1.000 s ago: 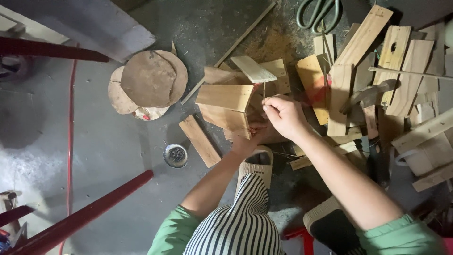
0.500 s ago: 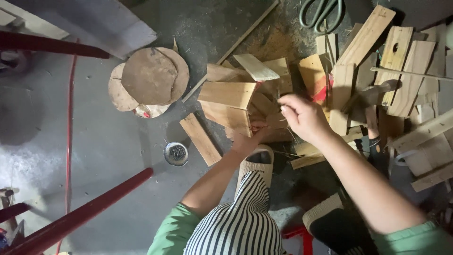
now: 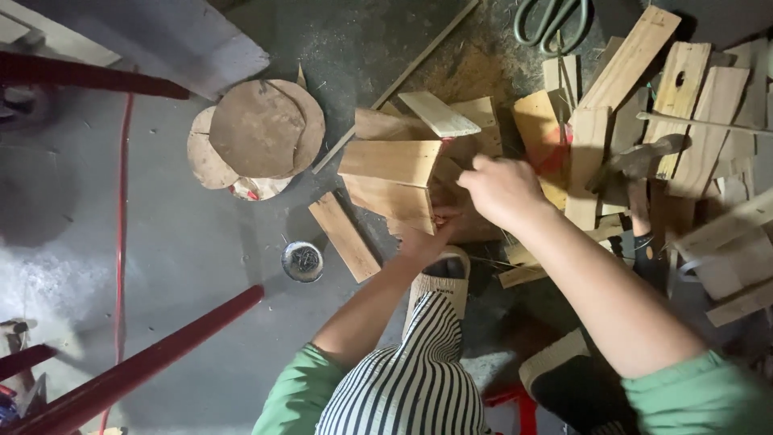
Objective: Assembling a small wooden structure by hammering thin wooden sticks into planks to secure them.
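The left hand (image 3: 425, 238) grips the lower edge of a pale wooden box-like assembly of flat boards (image 3: 392, 179) on the grey concrete floor (image 3: 161, 242); the right hand (image 3: 501, 190), fingers curled, hovers beside it; its grasp cannot be told

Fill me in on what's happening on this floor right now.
A person sits low over a concrete floor, working on a small stack of wooden boards. The left hand steadies the stack from below, while the right hand reaches in at its right side. More wooden offcuts, green-handled scissors and a small round tin lie around.
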